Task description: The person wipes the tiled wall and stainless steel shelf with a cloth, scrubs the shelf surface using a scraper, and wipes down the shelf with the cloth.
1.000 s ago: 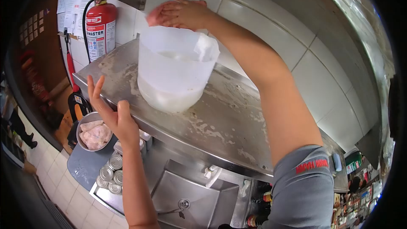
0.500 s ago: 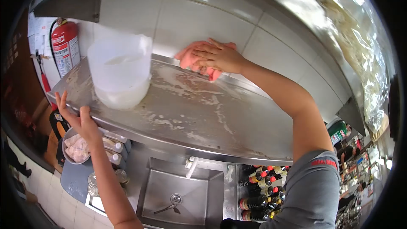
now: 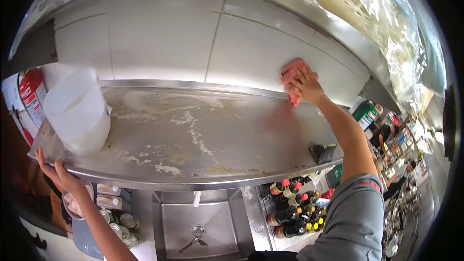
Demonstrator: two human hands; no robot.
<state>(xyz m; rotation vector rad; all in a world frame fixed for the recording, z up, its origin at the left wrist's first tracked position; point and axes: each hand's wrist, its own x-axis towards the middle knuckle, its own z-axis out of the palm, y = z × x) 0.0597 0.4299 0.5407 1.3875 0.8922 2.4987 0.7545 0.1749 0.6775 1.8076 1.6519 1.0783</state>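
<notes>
My right hand (image 3: 307,86) presses a crumpled pink cloth (image 3: 291,73) to the white wall tiles, just above the back lip of a stainless steel shelf (image 3: 241,135). Its fingers lie over the cloth. At the shelf's left front corner, my left hand (image 3: 59,174) rests on the edge with fingers apart. Close to that hand stands a translucent white plastic container (image 3: 79,113), with whitish contents low inside. Wet streaks, suds and brownish residue cover parts of the metal surface.
Below the shelf are a steel sink (image 3: 159,222), dark sauce bottles (image 3: 290,215), tins (image 3: 121,232) and a bowl of raw meat (image 3: 89,193). A fire extinguisher (image 3: 31,89) hangs left. Plastic-wrapped material (image 3: 386,34) overhangs at upper right. People appear far right.
My right hand has moved the cloth rightward along the wall. The camera view has shifted right, bringing a dark object at the shelf's right end into sight. My left hand stays at the left edge.
</notes>
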